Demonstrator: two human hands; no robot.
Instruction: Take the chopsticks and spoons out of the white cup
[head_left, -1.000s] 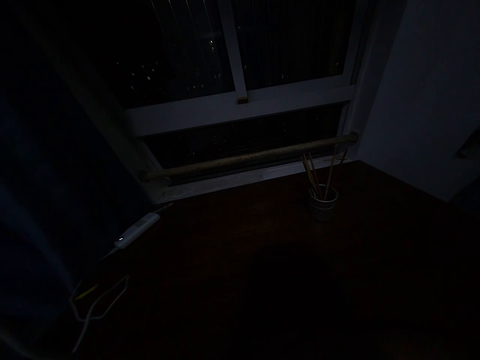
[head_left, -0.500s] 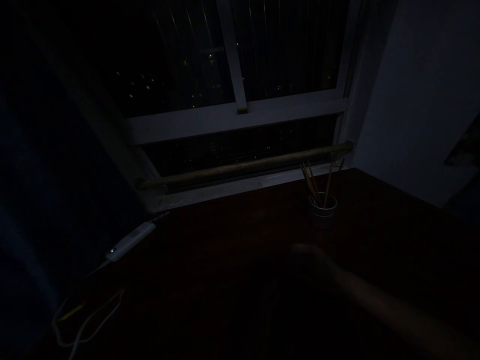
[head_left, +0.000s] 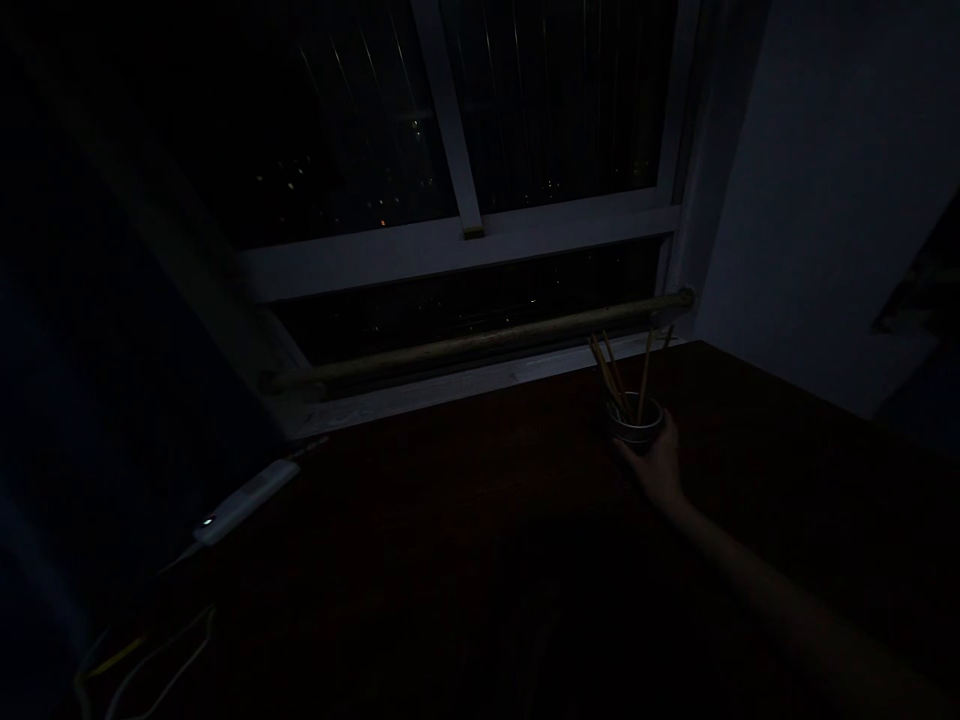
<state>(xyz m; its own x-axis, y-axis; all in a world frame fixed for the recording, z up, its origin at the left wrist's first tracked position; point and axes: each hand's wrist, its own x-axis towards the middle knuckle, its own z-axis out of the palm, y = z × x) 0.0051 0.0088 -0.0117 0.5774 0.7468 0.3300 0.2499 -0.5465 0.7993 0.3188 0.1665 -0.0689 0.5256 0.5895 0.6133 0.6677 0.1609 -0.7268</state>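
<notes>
The scene is very dark. My right hand is wrapped round the near side of a small grey metal bucket, thumb at its left and fingers at its right. Out of the bucket lean several thin wooden sticks, spread to both sides; their exact kind is too dim to tell. The bucket is upright on the dark brown tabletop, close to the window. My left hand does not show.
At the left lies a white power strip with a small light, and a loop of white cable near a yellow strip. Behind the table run a rounded bar and a window frame. A pale wall stands at the right.
My right hand has moved forward from the middle of the table to the bucket and closed round it. The view has shifted slightly.
</notes>
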